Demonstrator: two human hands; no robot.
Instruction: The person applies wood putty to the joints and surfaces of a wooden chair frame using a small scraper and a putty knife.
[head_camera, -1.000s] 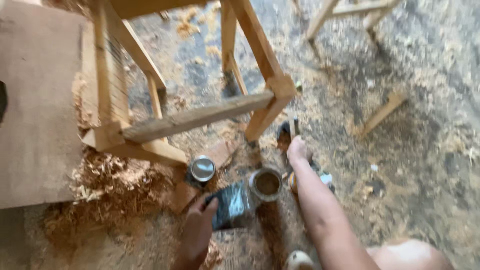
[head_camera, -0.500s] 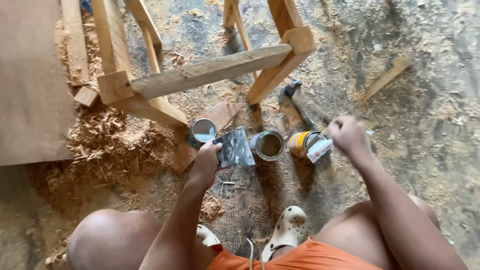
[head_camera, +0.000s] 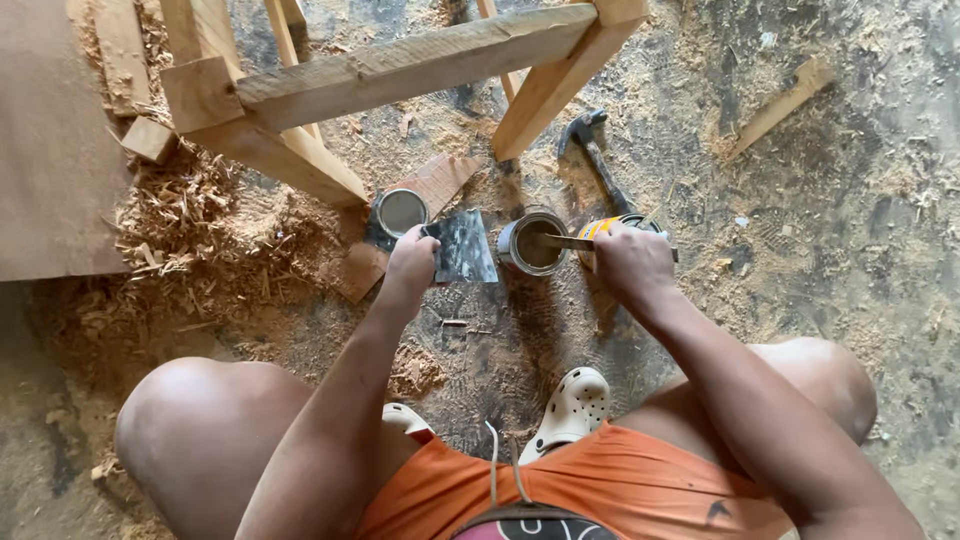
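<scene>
Sawdust floor: left hand (head_camera: 410, 262) pinches stiff, light dark metal scraper blade (head_camera: 462, 247) mid-frame; right hand (head_camera: 630, 262) fingers clenched around thin stick (head_camera: 560, 241) over small open tin (head_camera: 532, 243).

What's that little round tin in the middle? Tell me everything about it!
The open tin is a small round metal can with no lid, standing upright on the sawdust-covered floor. Its rim is shiny grey; inside looks brownish and murky. A thin flat tool, held by the right hand, reaches over its rim. A dark flat sheet lies beside it.
</scene>
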